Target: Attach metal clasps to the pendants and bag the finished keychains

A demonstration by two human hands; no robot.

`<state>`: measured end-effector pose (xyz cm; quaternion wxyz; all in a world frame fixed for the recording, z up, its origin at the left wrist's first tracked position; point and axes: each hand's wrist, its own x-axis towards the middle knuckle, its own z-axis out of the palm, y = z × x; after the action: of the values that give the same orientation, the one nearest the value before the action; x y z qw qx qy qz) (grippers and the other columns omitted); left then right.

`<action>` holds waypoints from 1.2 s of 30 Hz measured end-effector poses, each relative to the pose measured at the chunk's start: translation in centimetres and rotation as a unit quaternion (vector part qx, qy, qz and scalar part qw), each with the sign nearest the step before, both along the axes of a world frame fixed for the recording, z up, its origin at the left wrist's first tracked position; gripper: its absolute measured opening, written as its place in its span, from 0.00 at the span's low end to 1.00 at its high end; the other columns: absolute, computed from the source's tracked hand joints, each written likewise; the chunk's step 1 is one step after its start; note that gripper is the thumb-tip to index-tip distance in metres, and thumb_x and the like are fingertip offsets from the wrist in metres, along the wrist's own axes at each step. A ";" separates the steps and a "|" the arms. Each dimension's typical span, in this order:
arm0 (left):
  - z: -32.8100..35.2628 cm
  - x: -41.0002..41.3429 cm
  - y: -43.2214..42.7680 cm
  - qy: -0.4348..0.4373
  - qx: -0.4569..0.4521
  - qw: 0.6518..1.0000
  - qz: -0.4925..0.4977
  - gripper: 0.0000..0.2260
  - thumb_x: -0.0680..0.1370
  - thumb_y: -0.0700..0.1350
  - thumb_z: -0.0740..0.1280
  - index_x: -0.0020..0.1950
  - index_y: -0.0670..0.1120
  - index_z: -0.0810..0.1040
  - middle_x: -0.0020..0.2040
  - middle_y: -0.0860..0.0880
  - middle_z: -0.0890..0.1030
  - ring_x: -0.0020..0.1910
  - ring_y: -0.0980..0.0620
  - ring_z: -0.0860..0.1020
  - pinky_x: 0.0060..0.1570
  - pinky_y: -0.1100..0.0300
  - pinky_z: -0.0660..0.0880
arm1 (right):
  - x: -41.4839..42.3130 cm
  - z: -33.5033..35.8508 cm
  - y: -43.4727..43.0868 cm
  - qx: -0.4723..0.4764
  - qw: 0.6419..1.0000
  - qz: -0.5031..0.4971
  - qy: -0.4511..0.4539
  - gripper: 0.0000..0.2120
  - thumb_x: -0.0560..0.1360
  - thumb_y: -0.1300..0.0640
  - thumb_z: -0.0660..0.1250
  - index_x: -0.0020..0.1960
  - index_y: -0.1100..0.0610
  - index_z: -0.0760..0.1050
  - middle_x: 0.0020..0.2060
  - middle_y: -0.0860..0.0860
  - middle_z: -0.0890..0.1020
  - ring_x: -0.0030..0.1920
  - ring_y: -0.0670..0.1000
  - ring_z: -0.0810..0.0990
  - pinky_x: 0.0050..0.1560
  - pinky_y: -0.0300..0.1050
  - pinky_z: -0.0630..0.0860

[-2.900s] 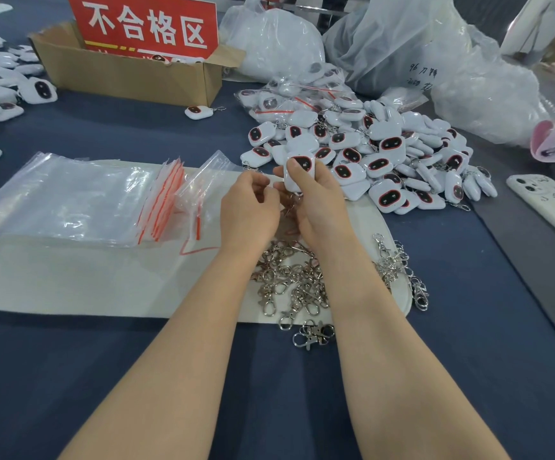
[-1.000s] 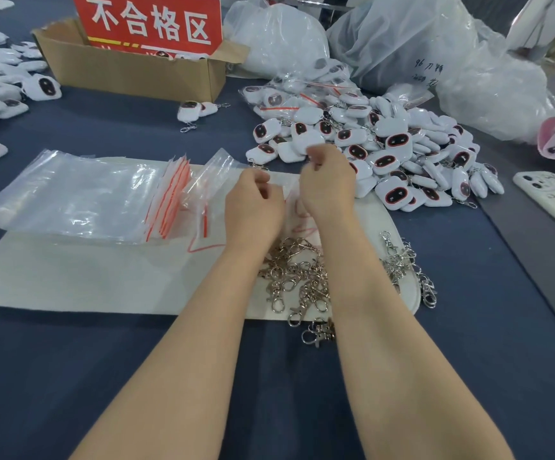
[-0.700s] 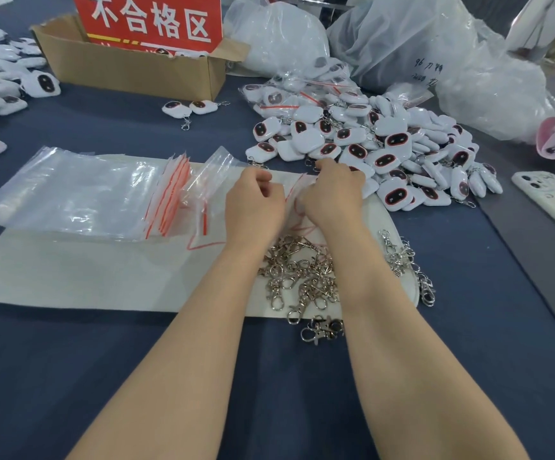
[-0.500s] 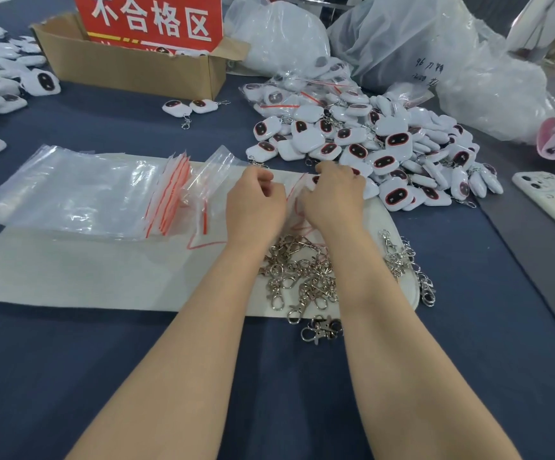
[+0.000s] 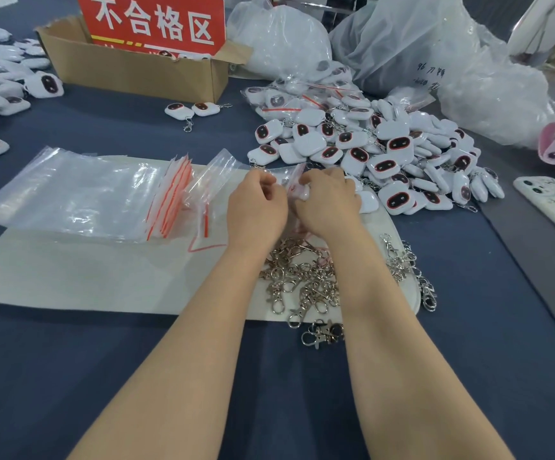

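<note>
both hands meet over the far edge of the pale mat (image 5: 70, 277). the left hand (image 5: 258, 207) is curled, pinching the mouth of a small clear bag (image 5: 294, 180) with a red zip strip, and the right hand (image 5: 329, 204) is closed on a white pendant (image 5: 303, 193) that shows between the two thumbs. it looks as if the pendant is being pushed into the bag, though the fingers hide the opening and i cannot tell how far in it sits or whether its clasp is on.

the relation that matters: bag mouth and pendant lie in the narrow gap between the hands, touching both, with the bag's red strip running away from the person and slightly right. the right hand is the one carrying the piece; the left only holds the bag open.

the pile of pendants (image 5: 385, 151), white with dark red-rimmed faces, lies just beyond and to the right of the right hand, so that hand is nearer for the next pick. loose metal clasps (image 5: 302, 280) lie under the wrists, toward the person. the stack of empty bags (image 5: 80, 194) lies to the left, nearer the left hand.

behind, a cardboard box (image 5: 143, 73) carries a red sign (image 5: 151, 23) reading 不合格区. a big plastic sack (image 5: 429, 44) has handwriting, partly legible as "96".
</note>
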<state>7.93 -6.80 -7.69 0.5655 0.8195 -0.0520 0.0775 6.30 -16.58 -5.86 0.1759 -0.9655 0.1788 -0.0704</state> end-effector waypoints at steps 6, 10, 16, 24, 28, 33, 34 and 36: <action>0.0 0.0 -0.1 0.007 0.003 1.000 0.006 0.09 0.77 0.41 0.62 0.56 0.45 0.76 0.43 0.56 0.74 0.46 0.55 0.74 0.47 0.65 0.67 | 0.3 -0.1 0.1 0.039 0.998 -0.034 -0.020 0.26 0.75 0.52 0.67 0.69 0.58 0.64 0.67 0.57 0.69 0.68 0.60 0.64 0.65 0.55 0.63; 0.0 -0.1 0.0 0.001 0.022 1.000 0.000 0.09 0.77 0.42 0.62 0.57 0.44 0.76 0.48 0.52 0.78 0.50 0.52 0.76 0.52 0.61 0.71 | 0.2 0.0 -0.2 0.128 0.983 -0.048 -0.121 0.26 0.72 0.56 0.70 0.68 0.58 0.67 0.63 0.55 0.69 0.59 0.51 0.70 0.59 0.38 0.65; 0.1 -0.3 0.0 -0.012 0.050 0.999 -0.003 0.10 0.78 0.43 0.62 0.56 0.42 0.76 0.52 0.47 0.80 0.52 0.49 0.77 0.53 0.58 0.72 | 0.7 0.5 0.9 0.607 0.732 -0.051 -0.306 0.07 0.73 0.69 0.66 0.49 0.62 0.72 0.33 0.51 0.77 0.26 0.42 0.76 0.30 0.35 0.73; -0.7 -0.6 0.0 -0.087 0.273 0.957 -0.036 0.13 0.77 0.46 0.62 0.59 0.42 0.75 0.58 0.44 0.76 0.60 0.42 0.69 0.61 0.54 0.63 | 0.9 -0.6 0.4 0.644 0.729 -0.033 -0.228 0.08 0.79 0.54 0.65 0.42 0.55 0.75 0.32 0.48 0.82 0.28 0.44 0.75 0.29 0.37 0.73; -0.4 -0.8 0.2 -0.071 0.259 0.962 -0.042 0.13 0.76 0.44 0.63 0.58 0.42 0.74 0.57 0.44 0.76 0.58 0.42 0.71 0.56 0.51 0.69 | 0.8 -0.8 0.5 0.655 0.718 0.002 -0.234 0.06 0.79 0.59 0.65 0.43 0.56 0.76 0.34 0.49 0.82 0.32 0.45 0.80 0.35 0.38 0.77; -0.3 -0.9 0.2 -0.069 0.257 0.963 -0.038 0.12 0.76 0.44 0.62 0.58 0.42 0.74 0.57 0.44 0.76 0.57 0.43 0.72 0.56 0.50 0.69 | 0.8 -0.8 0.4 0.629 0.742 0.011 -0.231 0.04 0.78 0.58 0.65 0.44 0.53 0.76 0.34 0.47 0.83 0.32 0.45 0.79 0.35 0.40 0.75; -0.3 -0.9 0.2 -0.068 0.254 0.964 -0.037 0.12 0.77 0.44 0.62 0.58 0.42 0.75 0.57 0.44 0.76 0.57 0.43 0.72 0.56 0.50 0.69 | 0.8 -0.8 0.4 0.625 0.746 0.010 -0.230 0.04 0.78 0.57 0.65 0.44 0.53 0.76 0.33 0.46 0.82 0.31 0.44 0.78 0.33 0.39 0.74; -0.2 -0.8 0.2 -0.064 0.250 0.965 -0.037 0.12 0.77 0.45 0.62 0.58 0.42 0.75 0.57 0.44 0.76 0.57 0.43 0.72 0.56 0.50 0.69 | 0.8 -0.8 0.3 0.614 0.755 0.014 -0.228 0.04 0.78 0.57 0.65 0.43 0.54 0.75 0.32 0.46 0.82 0.30 0.43 0.76 0.31 0.37 0.72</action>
<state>7.10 -6.62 -7.91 0.3408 0.9255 -0.1362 0.0935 7.09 -16.26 -6.66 0.7677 -0.6077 0.1243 -0.1609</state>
